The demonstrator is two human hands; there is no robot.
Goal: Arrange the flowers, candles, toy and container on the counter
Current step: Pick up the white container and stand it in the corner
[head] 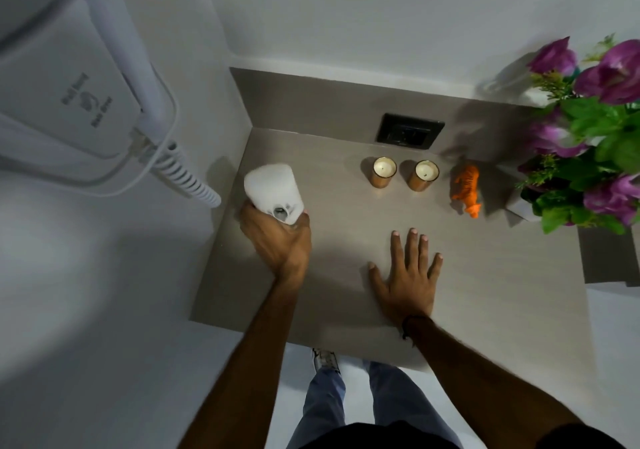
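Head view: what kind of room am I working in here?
Probably a hotel room vanity or bathroom nook: a wall-mounted hair dryer with coiled cord, a small grey counter boxed in by white walls, and a power socket set in its backsplash.

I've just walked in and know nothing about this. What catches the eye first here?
Probably the purple flowers with bright green leaves at the counter's right edge, with a small orange toy animal beside them. Two amber glass candles stand side by side mid-counter, and the left hand grips a white plastic container near the left corner.
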